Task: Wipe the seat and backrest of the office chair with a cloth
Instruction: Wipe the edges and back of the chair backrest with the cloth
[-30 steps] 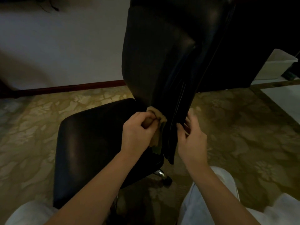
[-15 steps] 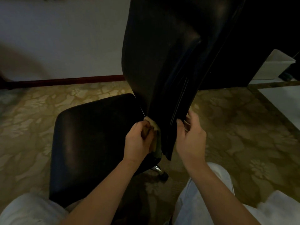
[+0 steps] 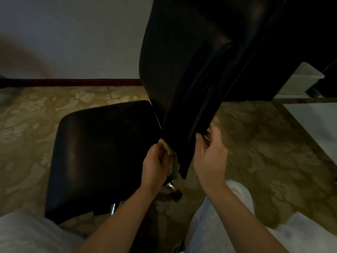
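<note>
The black office chair stands before me, its seat [image 3: 102,152] at the left and its tall backrest [image 3: 184,73] rising up the middle. My left hand [image 3: 155,165] grips a beige-green cloth [image 3: 171,156] and presses it against the backrest's lower left edge, just above the seat. My right hand [image 3: 209,154] holds the lower right edge of the backrest, thumb on the front and fingers behind. Part of the cloth hangs down between my left hand and the backrest's bottom tip.
A patterned beige carpet [image 3: 264,152] covers the floor. A white wall with a dark red skirting board [image 3: 73,82] runs behind. A white bin [image 3: 300,79] stands at the right beside dark furniture. The chair's chrome base and a caster [image 3: 176,192] show below. My knees are at the bottom.
My left hand with the cloth has slid slightly down the backrest's lower edge. My right hand keeps its hold on the other edge. The view has shifted a little.
</note>
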`<control>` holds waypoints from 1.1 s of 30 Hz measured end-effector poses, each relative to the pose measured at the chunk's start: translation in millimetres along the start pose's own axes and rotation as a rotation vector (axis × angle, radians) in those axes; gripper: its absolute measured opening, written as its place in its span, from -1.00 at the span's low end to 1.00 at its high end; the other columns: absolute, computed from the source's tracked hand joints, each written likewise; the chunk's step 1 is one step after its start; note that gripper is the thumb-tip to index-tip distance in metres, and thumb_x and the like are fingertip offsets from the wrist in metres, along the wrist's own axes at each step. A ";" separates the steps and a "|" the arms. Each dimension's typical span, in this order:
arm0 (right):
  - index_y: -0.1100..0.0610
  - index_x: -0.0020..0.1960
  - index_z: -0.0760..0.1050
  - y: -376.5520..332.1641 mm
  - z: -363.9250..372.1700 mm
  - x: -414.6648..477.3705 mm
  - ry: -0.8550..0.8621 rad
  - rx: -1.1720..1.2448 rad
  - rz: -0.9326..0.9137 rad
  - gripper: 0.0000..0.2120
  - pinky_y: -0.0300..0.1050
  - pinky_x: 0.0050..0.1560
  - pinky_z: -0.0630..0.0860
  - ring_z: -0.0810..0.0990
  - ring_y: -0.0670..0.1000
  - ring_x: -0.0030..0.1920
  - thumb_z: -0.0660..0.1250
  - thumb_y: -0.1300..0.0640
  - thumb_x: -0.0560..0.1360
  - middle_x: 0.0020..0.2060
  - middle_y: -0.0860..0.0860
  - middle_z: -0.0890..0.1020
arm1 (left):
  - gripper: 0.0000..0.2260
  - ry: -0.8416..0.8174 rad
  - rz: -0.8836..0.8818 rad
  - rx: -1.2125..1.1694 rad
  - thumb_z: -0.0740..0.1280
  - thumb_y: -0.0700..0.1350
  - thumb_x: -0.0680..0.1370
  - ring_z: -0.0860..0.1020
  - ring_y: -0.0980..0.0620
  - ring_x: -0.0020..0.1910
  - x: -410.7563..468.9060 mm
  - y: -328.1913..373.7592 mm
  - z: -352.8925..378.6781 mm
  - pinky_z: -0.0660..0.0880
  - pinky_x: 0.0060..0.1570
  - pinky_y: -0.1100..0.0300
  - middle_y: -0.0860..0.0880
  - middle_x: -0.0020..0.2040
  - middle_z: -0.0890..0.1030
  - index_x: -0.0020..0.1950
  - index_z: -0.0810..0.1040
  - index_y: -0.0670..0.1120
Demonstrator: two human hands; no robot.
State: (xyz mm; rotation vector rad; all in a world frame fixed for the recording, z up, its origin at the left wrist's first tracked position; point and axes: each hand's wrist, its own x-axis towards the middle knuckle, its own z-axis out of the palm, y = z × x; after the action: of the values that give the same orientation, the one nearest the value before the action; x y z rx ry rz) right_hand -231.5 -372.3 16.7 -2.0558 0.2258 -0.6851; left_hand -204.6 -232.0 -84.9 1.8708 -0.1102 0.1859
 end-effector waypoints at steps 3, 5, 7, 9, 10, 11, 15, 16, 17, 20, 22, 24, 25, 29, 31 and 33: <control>0.06 0.36 0.41 -1.4 -1.5 -2.4 -0.014 -0.005 -0.016 -0.70 -0.47 -0.05 0.50 0.59 -0.27 -0.03 0.25 0.14 0.63 -0.01 -0.20 0.59 | -0.81 0.013 -0.025 -0.016 0.27 -0.16 0.68 0.62 0.03 -0.03 -7.0 -3.4 8.3 0.63 -0.05 -0.12 0.01 0.00 0.59 0.04 0.50 0.17; 0.06 0.34 0.42 -0.9 -1.6 -2.5 -0.012 -0.014 -0.022 -0.72 -0.50 -0.07 0.48 0.58 -0.26 -0.05 0.25 0.14 0.63 -0.02 -0.19 0.58 | -0.76 -0.006 -0.045 -0.024 0.27 -0.17 0.68 0.63 0.05 -0.03 -9.1 -4.1 9.4 0.63 -0.03 -0.10 0.02 0.00 0.60 0.03 0.50 0.21; 0.06 0.33 0.41 -0.4 -1.7 -1.8 -0.015 -0.014 -0.020 -0.72 -0.49 -0.08 0.48 0.59 -0.24 -0.04 0.24 0.14 0.63 -0.02 -0.17 0.59 | -0.75 -0.013 -0.038 -0.027 0.28 -0.19 0.67 0.63 0.03 -0.02 -9.7 -4.3 7.3 0.63 -0.01 -0.08 0.01 0.00 0.60 0.03 0.51 0.21; 0.07 0.34 0.41 0.4 -2.1 -1.6 -0.018 -0.006 -0.025 -0.72 -0.44 -0.06 0.51 0.59 -0.24 -0.03 0.24 0.14 0.63 0.00 -0.15 0.60 | -0.76 0.015 -0.017 -0.037 0.31 -0.21 0.65 0.60 0.04 -0.09 -8.8 -1.6 3.8 0.62 -0.07 -0.04 -0.01 -0.06 0.58 0.01 0.52 0.17; 0.07 0.33 0.41 0.8 -2.2 -1.8 -0.016 -0.006 -0.029 -0.72 -0.41 -0.05 0.53 0.59 -0.23 -0.02 0.25 0.13 0.63 0.00 -0.15 0.60 | -0.76 0.043 -0.011 -0.042 0.33 -0.22 0.64 0.57 0.05 -0.16 -7.4 1.4 1.6 0.59 -0.14 0.01 -0.02 -0.11 0.56 -0.02 0.52 0.17; 0.07 0.33 0.41 1.3 -1.8 -2.0 -0.012 -0.008 -0.031 -0.72 -0.39 -0.05 0.54 0.59 -0.23 -0.02 0.25 0.13 0.63 0.00 -0.15 0.60 | -0.74 0.073 0.000 -0.039 0.35 -0.22 0.62 0.53 0.07 -0.21 -5.0 4.7 -0.6 0.55 -0.19 0.06 0.00 -0.15 0.53 -0.05 0.51 0.18; 0.07 0.34 0.40 2.0 1.3 -4.1 0.006 0.008 -0.028 -0.71 -0.40 -0.05 0.52 0.60 -0.22 -0.02 0.25 0.14 0.63 0.01 -0.13 0.61 | -0.70 0.081 0.069 0.046 0.38 -0.20 0.61 0.49 0.18 -0.21 1.1 12.4 -8.5 0.46 -0.22 0.28 0.12 -0.16 0.47 -0.02 0.46 0.24; 0.06 0.33 0.41 1.7 1.5 -4.3 0.007 0.014 -0.028 -0.72 -0.39 -0.06 0.52 0.61 -0.22 -0.02 0.25 0.14 0.63 0.00 -0.13 0.61 | -0.74 0.064 0.079 0.053 0.38 -0.21 0.61 0.49 0.20 -0.20 1.3 13.4 -9.7 0.45 -0.21 0.31 0.13 -0.14 0.46 0.01 0.48 0.18; 0.05 0.32 0.41 1.1 1.5 -4.3 0.005 0.023 -0.027 -0.73 -0.40 -0.06 0.52 0.61 -0.23 -0.02 0.25 0.13 0.63 0.00 -0.13 0.61 | -0.78 0.049 0.086 0.054 0.37 -0.21 0.61 0.49 0.21 -0.19 1.2 13.0 -10.4 0.46 -0.21 0.31 0.14 -0.13 0.46 0.02 0.49 0.13; 0.04 0.29 0.42 0.7 1.5 -4.7 0.002 0.043 -0.029 -0.76 -0.43 -0.05 0.51 0.61 -0.23 0.00 0.24 0.14 0.63 0.01 -0.13 0.62 | -0.82 0.035 0.062 0.031 0.39 -0.23 0.59 0.50 0.13 -0.21 0.8 8.7 -8.1 0.54 -0.22 0.16 0.08 -0.12 0.49 -0.01 0.51 0.06; 0.01 0.29 0.42 0.7 2.9 -5.3 0.013 0.038 -0.027 -0.77 -0.39 -0.04 0.53 0.61 -0.25 0.00 0.24 0.12 0.63 -0.01 -0.16 0.61 | -0.81 0.029 -0.030 -0.009 0.42 -0.22 0.55 0.54 0.04 -0.19 1.0 4.4 -3.4 0.60 -0.20 0.04 0.00 -0.10 0.53 -0.04 0.51 0.06; -0.02 0.29 0.41 1.9 5.4 -5.6 0.024 0.028 -0.025 -0.77 -0.39 -0.06 0.52 0.60 -0.28 -0.02 0.24 0.09 0.64 -0.03 -0.22 0.59 | -0.79 0.046 -0.116 -0.059 0.44 -0.21 0.52 0.58 -0.02 -0.18 -0.6 4.9 2.9 0.62 -0.20 0.01 -0.05 -0.09 0.56 -0.06 0.50 0.08; -0.03 0.29 0.40 2.7 6.4 -5.3 0.028 0.024 -0.026 -0.77 -0.40 -0.06 0.52 0.60 -0.29 -0.02 0.24 0.09 0.64 -0.04 -0.23 0.58 | -0.79 0.063 -0.137 -0.081 0.45 -0.22 0.51 0.58 -0.02 -0.19 -1.7 5.7 6.5 0.61 -0.21 0.03 -0.06 -0.10 0.56 -0.07 0.49 0.07; -0.02 0.33 0.39 3.9 5.4 -4.0 0.027 0.032 -0.029 -0.73 -0.34 -0.03 0.55 0.60 -0.26 0.02 0.23 0.11 0.64 0.01 -0.20 0.59 | -0.82 0.062 -0.202 -0.166 0.43 -0.31 0.53 0.57 0.18 -0.27 -5.5 10.1 12.8 0.53 -0.29 0.28 -0.03 -0.15 0.57 -0.05 0.50 -0.06; -0.01 0.34 0.38 4.4 4.4 -3.7 0.013 0.046 -0.034 -0.73 -0.29 -0.01 0.58 0.60 -0.24 0.04 0.23 0.11 0.65 0.04 -0.17 0.59 | -0.86 0.038 -0.200 -0.198 0.42 -0.28 0.56 0.55 0.19 -0.31 -6.9 9.6 8.1 0.54 -0.31 0.27 0.00 -0.20 0.57 -0.04 0.52 -0.08; 0.02 0.34 0.38 5.7 4.2 -3.3 0.001 0.053 -0.035 -0.73 -0.17 -0.01 0.62 0.61 -0.19 0.05 0.22 0.09 0.65 0.06 -0.13 0.60 | -0.87 0.053 -0.169 -0.197 0.40 -0.25 0.59 0.53 0.11 -0.30 -7.3 7.6 2.0 0.54 -0.31 0.20 0.00 -0.23 0.55 -0.04 0.53 -0.04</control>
State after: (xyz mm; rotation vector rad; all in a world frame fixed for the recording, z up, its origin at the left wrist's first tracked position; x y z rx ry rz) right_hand -231.4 -371.0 9.0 -2.0127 0.1710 -0.7068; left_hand -213.0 -236.3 -79.7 1.6686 0.0640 0.1037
